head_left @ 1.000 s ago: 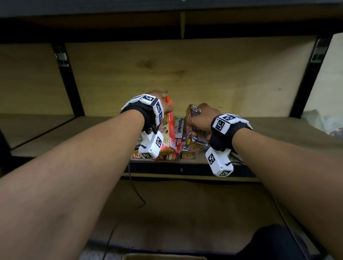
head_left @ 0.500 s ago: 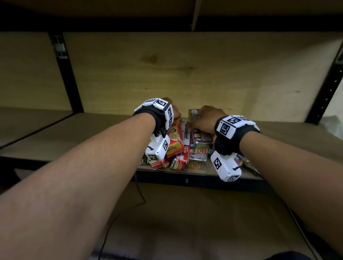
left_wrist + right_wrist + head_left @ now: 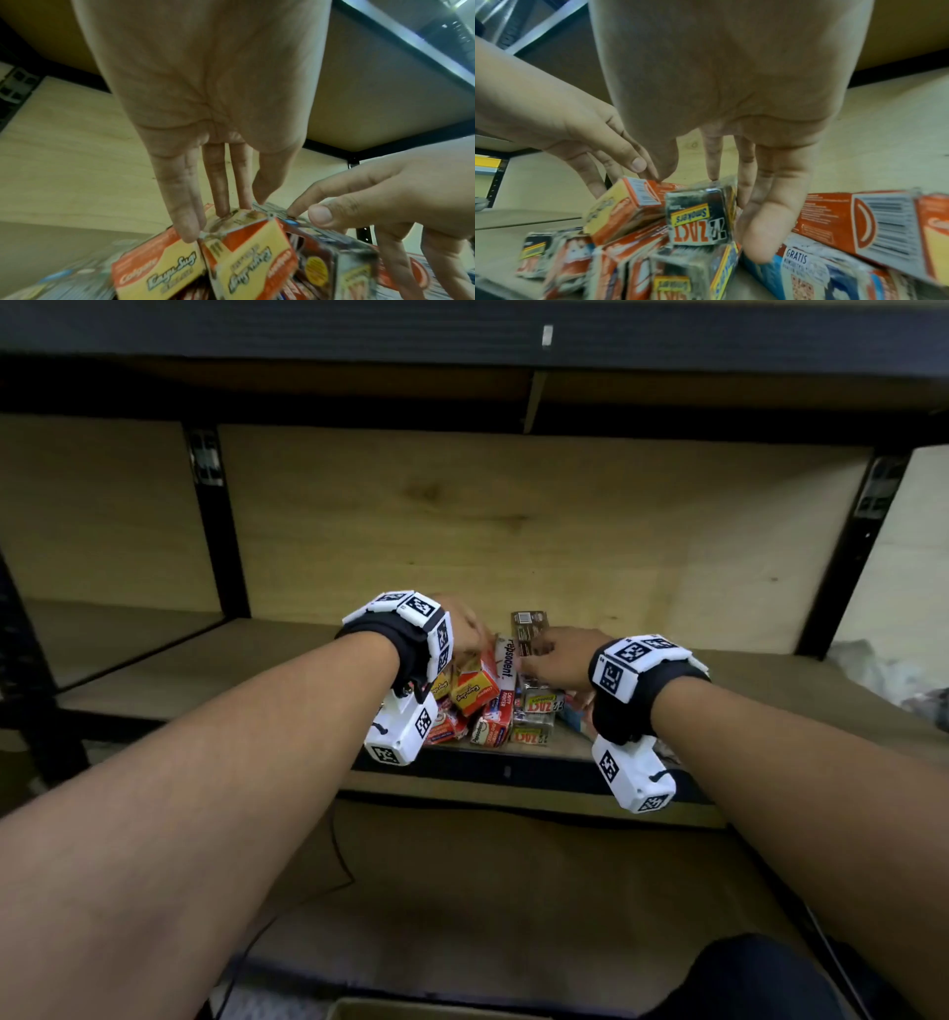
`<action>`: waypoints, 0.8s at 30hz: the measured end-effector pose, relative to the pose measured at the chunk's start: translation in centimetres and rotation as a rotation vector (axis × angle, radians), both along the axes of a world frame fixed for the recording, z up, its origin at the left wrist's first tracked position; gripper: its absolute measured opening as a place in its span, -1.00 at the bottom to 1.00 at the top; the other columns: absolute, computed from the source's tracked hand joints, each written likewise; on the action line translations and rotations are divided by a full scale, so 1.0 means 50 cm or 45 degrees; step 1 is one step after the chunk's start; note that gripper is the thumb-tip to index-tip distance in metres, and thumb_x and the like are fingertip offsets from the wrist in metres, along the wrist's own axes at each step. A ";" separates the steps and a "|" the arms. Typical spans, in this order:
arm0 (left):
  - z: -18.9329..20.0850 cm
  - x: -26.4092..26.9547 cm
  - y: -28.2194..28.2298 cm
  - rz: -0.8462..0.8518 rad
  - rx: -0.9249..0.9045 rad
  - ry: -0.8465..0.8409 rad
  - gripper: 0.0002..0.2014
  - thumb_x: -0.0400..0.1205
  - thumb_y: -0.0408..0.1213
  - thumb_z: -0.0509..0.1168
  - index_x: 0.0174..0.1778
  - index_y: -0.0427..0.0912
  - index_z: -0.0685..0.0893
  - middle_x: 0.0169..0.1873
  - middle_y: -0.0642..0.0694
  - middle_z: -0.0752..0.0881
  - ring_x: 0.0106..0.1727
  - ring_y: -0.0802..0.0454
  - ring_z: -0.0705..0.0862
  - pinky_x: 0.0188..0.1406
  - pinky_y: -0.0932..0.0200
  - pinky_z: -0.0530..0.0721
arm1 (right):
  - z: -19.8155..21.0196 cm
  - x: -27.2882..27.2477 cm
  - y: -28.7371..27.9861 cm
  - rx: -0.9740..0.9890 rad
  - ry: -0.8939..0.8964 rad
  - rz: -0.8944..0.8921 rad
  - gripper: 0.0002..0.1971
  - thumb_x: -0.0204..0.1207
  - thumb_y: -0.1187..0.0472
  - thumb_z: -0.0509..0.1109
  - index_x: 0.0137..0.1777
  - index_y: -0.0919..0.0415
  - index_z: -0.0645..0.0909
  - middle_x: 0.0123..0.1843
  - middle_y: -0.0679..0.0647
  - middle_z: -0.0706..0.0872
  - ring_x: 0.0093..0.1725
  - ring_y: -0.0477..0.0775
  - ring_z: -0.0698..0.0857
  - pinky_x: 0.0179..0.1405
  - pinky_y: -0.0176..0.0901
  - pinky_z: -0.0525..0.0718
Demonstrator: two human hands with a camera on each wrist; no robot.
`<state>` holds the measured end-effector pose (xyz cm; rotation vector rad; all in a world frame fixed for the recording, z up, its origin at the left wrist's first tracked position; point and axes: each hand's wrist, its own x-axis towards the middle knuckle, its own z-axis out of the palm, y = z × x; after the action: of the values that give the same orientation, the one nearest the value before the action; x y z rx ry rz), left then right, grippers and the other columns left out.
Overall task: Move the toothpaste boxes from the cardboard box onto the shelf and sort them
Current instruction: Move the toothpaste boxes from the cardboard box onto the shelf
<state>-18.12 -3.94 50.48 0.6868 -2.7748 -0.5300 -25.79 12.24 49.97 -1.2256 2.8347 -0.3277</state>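
Observation:
Several toothpaste boxes lie in a loose pile at the front of the wooden shelf (image 3: 257, 670). My left hand (image 3: 464, 634) (image 3: 226, 217) reaches over the pile. Its straight fingertips touch the raised far end of a tilted orange-and-yellow Colgate box (image 3: 475, 693) (image 3: 246, 257) (image 3: 618, 211), the thumb just off it. My right hand (image 3: 544, 654) (image 3: 713, 192) straddles a black Zact box (image 3: 540, 702) (image 3: 698, 219), with the thumb on its left and the fingers down its right side. A red-and-white Pepsodent box (image 3: 506, 670) lies between the two.
Black uprights (image 3: 221, 531) (image 3: 847, 557) frame the bay, with another shelf (image 3: 462, 341) close overhead. A long orange box (image 3: 859, 219) and a blue-and-white box (image 3: 808, 270) lie right of the pile. The cardboard box rim (image 3: 411, 1012) shows at the bottom edge. A cable (image 3: 339, 865) hangs below.
The orange Colgate box, held upright by my left hand a second ago, now leans on the pile. My right hand has lowered the Zact box onto the pile.

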 end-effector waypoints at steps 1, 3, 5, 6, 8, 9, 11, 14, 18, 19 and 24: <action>-0.002 0.021 0.019 -0.031 0.013 0.002 -0.88 0.64 -0.25 0.32 -0.08 -0.10 0.78 -0.22 -0.09 0.77 -0.44 0.12 0.65 -0.34 0.25 0.73 | 0.001 0.015 0.009 0.031 0.024 -0.003 -0.41 0.65 -0.26 0.20 0.46 0.18 0.55 0.39 0.15 0.65 0.21 0.21 0.71 0.24 -0.01 0.68; -0.004 0.058 0.052 -0.064 0.008 0.017 -0.87 0.64 -0.26 0.34 0.00 -0.11 0.80 -0.17 -0.10 0.75 -0.40 0.15 0.64 -0.38 0.31 0.68 | 0.002 0.045 0.030 0.069 0.076 -0.002 -0.43 0.65 -0.26 0.21 0.41 0.18 0.59 0.36 0.14 0.67 0.21 0.18 0.70 0.20 -0.06 0.68; -0.006 0.095 0.082 -0.054 0.026 0.043 -0.83 0.63 -0.22 0.38 0.08 -0.09 0.82 -0.09 -0.05 0.78 -0.18 0.03 0.73 -0.18 0.17 0.76 | 0.000 0.072 0.052 0.090 0.108 -0.003 -0.45 0.63 -0.24 0.24 0.39 0.18 0.59 0.35 0.16 0.67 0.21 0.18 0.70 0.20 -0.04 0.69; -0.009 0.111 0.094 -0.050 0.043 0.049 -0.82 0.61 -0.21 0.39 0.08 -0.10 0.82 -0.05 -0.04 0.79 -0.12 -0.02 0.76 -0.12 0.13 0.77 | -0.004 0.083 0.065 0.091 0.106 -0.009 -0.44 0.61 -0.24 0.27 0.40 0.16 0.57 0.37 0.16 0.66 0.21 0.19 0.70 0.22 -0.01 0.68; -0.019 0.141 0.119 -0.041 0.098 0.065 -0.82 0.60 -0.21 0.42 0.05 -0.15 0.83 -0.01 -0.08 0.82 -0.05 -0.10 0.80 -0.07 0.02 0.81 | -0.014 0.108 0.087 0.074 0.083 -0.020 -0.44 0.54 -0.25 0.33 0.39 0.13 0.56 0.35 0.15 0.66 0.12 0.21 0.75 0.21 0.04 0.70; -0.026 0.154 0.131 -0.035 0.138 0.075 -0.82 0.58 -0.20 0.43 0.03 -0.16 0.84 -0.03 -0.10 0.82 -0.04 -0.14 0.81 -0.06 -0.05 0.82 | -0.021 0.123 0.098 0.072 0.077 -0.020 -0.46 0.54 -0.23 0.34 0.35 0.13 0.57 0.32 0.15 0.68 0.06 0.22 0.77 0.18 0.04 0.71; -0.045 0.180 0.154 -0.028 0.231 0.075 -0.86 0.57 -0.21 0.44 -0.03 -0.16 0.84 -0.17 -0.09 0.84 -0.15 -0.19 0.83 -0.16 -0.06 0.84 | -0.037 0.151 0.114 0.102 0.083 -0.010 -0.52 0.58 -0.17 0.33 0.32 0.18 0.60 0.29 0.16 0.70 0.02 0.22 0.78 0.13 0.03 0.73; -0.087 0.215 0.177 -0.007 0.415 0.029 -0.87 0.59 -0.26 0.41 -0.08 -0.23 0.82 -0.42 -0.06 0.79 -0.38 -0.15 0.70 -0.36 0.09 0.73 | -0.074 0.185 0.133 0.174 0.075 0.006 -0.52 0.63 -0.11 0.33 0.33 0.27 0.61 0.28 0.20 0.70 0.08 0.25 0.78 0.17 0.07 0.74; -0.168 0.250 0.187 -0.009 0.499 -0.088 -0.88 0.60 -0.21 0.40 -0.08 -0.13 0.83 -0.14 -0.06 0.82 -0.25 -0.14 0.78 -0.29 0.05 0.80 | -0.151 0.203 0.146 0.255 -0.025 0.016 -0.55 0.63 -0.07 0.33 0.31 0.27 0.66 0.29 0.21 0.71 0.11 0.23 0.78 0.20 0.12 0.75; -0.191 0.257 0.188 -0.012 0.517 -0.109 -0.88 0.60 -0.21 0.40 -0.07 -0.13 0.82 -0.12 -0.06 0.82 -0.23 -0.16 0.79 -0.25 0.00 0.82 | -0.173 0.205 0.147 0.273 -0.057 0.021 -0.57 0.63 -0.04 0.34 0.31 0.27 0.67 0.31 0.22 0.71 0.13 0.23 0.78 0.22 0.13 0.74; -0.312 0.277 0.186 0.052 0.571 -0.234 -0.85 0.62 -0.25 0.35 -0.02 -0.16 0.81 -0.10 -0.09 0.81 -0.29 -0.14 0.72 -0.39 0.12 0.76 | -0.279 0.203 0.132 0.403 -0.166 0.027 -0.59 0.61 -0.04 0.38 0.29 0.25 0.67 0.27 0.18 0.72 0.09 0.26 0.78 0.05 0.06 0.77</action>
<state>-4.26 5.37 34.87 0.9214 -2.8209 -1.1549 -15.64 18.83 36.01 -1.1234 2.6299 0.0408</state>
